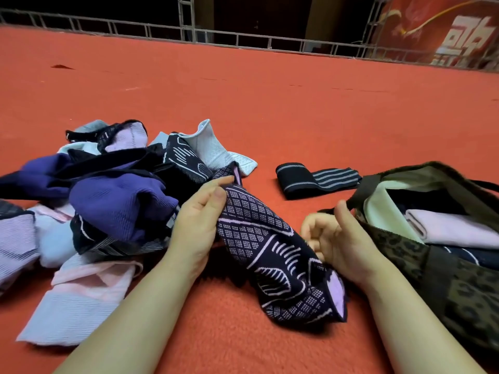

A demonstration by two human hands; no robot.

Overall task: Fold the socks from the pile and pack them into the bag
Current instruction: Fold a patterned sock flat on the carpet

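Left hand (198,220) pinching the upper end of a dark patterned sock (259,238), stretched over the red carpet (270,103) between sock pile (108,201) and leopard-print bag (445,279). Right hand (340,238) curled round its lower part, just beside the bag. Folded striped sock (316,179) beyond.

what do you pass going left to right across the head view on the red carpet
heap of purple, pink and pale blue socks → left hand → dark navy sock with lilac diamond pattern → right hand → leopard-print fabric bag
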